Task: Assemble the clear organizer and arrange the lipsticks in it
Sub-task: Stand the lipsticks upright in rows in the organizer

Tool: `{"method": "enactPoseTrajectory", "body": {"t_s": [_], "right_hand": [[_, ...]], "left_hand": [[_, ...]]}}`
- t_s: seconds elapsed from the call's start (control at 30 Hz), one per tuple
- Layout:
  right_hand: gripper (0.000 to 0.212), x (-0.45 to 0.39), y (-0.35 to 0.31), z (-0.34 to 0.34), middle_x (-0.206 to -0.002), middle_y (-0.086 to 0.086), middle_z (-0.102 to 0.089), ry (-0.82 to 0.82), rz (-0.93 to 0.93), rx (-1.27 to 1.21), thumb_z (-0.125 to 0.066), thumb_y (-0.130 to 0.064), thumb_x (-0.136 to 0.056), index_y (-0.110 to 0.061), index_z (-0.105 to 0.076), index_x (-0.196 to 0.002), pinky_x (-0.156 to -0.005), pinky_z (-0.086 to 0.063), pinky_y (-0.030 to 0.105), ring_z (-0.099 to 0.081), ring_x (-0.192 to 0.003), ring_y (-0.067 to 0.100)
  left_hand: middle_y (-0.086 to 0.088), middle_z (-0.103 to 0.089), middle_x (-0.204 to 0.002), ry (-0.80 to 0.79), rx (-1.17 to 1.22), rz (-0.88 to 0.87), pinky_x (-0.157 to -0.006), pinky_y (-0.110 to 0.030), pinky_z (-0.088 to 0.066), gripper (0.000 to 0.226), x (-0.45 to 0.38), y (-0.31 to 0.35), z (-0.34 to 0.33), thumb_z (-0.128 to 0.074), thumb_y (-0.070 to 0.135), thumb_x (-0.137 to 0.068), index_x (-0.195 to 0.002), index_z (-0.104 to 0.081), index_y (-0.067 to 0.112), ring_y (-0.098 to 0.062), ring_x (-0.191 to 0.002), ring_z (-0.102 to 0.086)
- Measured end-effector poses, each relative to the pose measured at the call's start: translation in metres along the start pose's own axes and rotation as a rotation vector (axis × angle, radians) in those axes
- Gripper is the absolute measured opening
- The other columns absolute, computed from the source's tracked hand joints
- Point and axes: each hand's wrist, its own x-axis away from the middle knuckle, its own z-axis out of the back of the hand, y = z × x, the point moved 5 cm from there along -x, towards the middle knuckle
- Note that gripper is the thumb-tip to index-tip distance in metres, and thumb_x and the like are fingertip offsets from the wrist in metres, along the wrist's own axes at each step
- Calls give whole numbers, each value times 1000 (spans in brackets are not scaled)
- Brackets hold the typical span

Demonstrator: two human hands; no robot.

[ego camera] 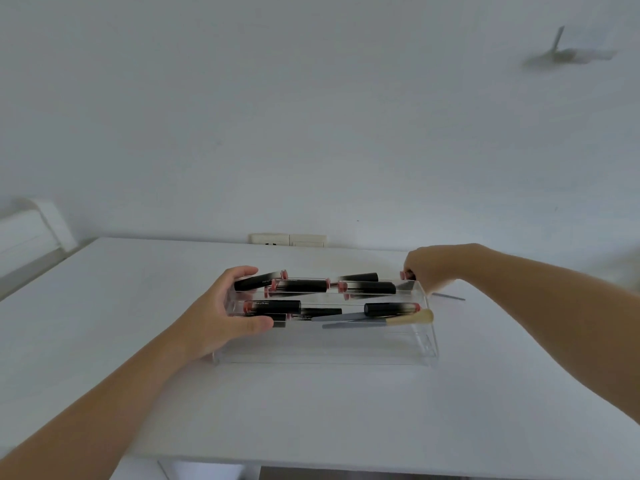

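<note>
**Lipstick going into the back row of the clear organizer**

Organizer (424, 327), made of clear hard plastic with stepped rows, stands on the white table (104, 306) between the two hands. The left hand (221, 306) holds its left end: the thumb is in front, the other fingers curl over the far edge, so the end wall sits between them. The right hand (433, 268) is at the far right corner and its fingers are closed around one lipstick (406, 274); only the pink end shows just beyond the fingertips.

Other lipsticks (301, 285) lie on their sides in the rows between the hands. They are smooth black tubes with pink ends, and they lie in different directions, not in order. Nearer to the left thumb than the back row, a makeup brush (381, 322) with a grey handle and pale bristles lies in a front row.

Risk, in my judgement: round smooth tubes on slippery plastic can roll easily. If the right hand pushes the new tube against its neighbours, they may shift or fall from the row. If the left hand presses unevenly, the light organizer may slide on the smooth table.
</note>
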Motion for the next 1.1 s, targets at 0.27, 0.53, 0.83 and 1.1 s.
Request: {"method": "enactPoseTrajectory", "body": {"t_s": [0.27,0.53,0.83,1.1], "right_hand": [[18,80,3,62,-66,-14,-64,377,9,-316,-55,-38,-61,-47,-63,-75,-55,-38,25,-59,-62,8],[11,112,-130,24,-83,-11,-67,503,363,-74,-57,-38,-78,-36,-54,-88,-67,-43,31,-57,-74,17],[12,116,-143,-11,-78,0,-61,898,395,14,-74,-25,-83,-16,-69,-89,-62,-43,32,-58,-69,24],[43,122,-149,-20,-80,1,-58,1047,325,113,-50,-55,-96,-15,-63,-85,-62,-44,35,-53,-70,23]], "left_hand": [[16,-62,-127,24,-51,-3,-97,-27,-49,88,-10,8,-16,-89,63,-50,-126,-44,54,4,-109,-65],[18,-60,-128,40,-112,7,-102,-31,-46,86,-13,14,-34,-84,73,-51,-125,-41,62,-1,-118,-59],[14,-61,-125,70,-60,-2,-111,-45,-44,72,-10,11,-35,-69,74,-63,-129,-47,54,-6,-121,-58],[17,-65,-117,73,-54,-22,-87,-19,-43,56,-7,18,-37,-70,67,-75,-124,-48,52,11,-106,-60]]}}
